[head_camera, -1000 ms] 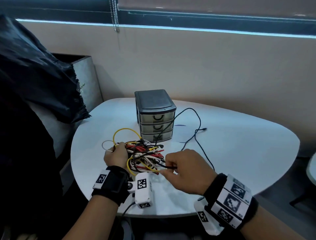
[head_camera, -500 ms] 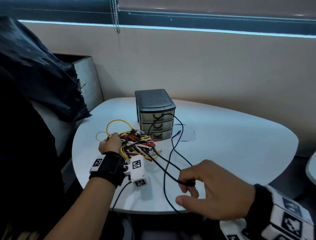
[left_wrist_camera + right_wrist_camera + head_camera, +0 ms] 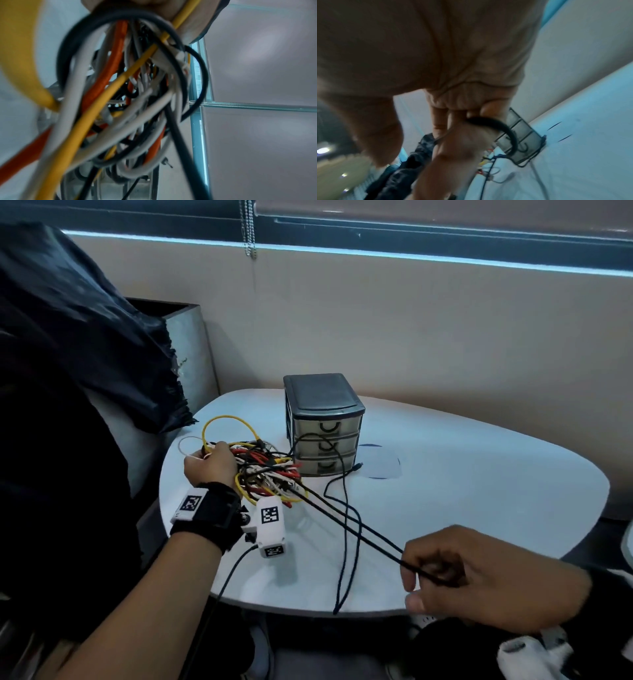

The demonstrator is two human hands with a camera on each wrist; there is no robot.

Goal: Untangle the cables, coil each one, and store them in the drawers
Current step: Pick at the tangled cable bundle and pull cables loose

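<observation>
A tangle of yellow, red, white and black cables (image 3: 267, 474) lies on the white table (image 3: 462, 494) in front of a small grey three-drawer unit (image 3: 323, 426). My left hand (image 3: 210, 465) grips the tangle's left side; the left wrist view shows the cable bundle (image 3: 123, 102) close up. My right hand (image 3: 479, 573), near the table's front edge, pinches a black cable (image 3: 349, 522) that runs taut from the tangle to my fingers. In the right wrist view the black cable (image 3: 503, 129) passes between my curled fingers. All drawers are closed.
A dark cloth (image 3: 85, 330) drapes over a grey box (image 3: 185, 350) at the table's left. A beige wall and a window sill run behind. A loose loop of the black cable (image 3: 346, 559) hangs over the front edge. A blue-outlined patch (image 3: 382, 467) lies right of the drawers.
My right hand has pulled the black cable out of the tangle, toward me and to the right, drawing it taut. The left hand has kept its hold on the bundle.
</observation>
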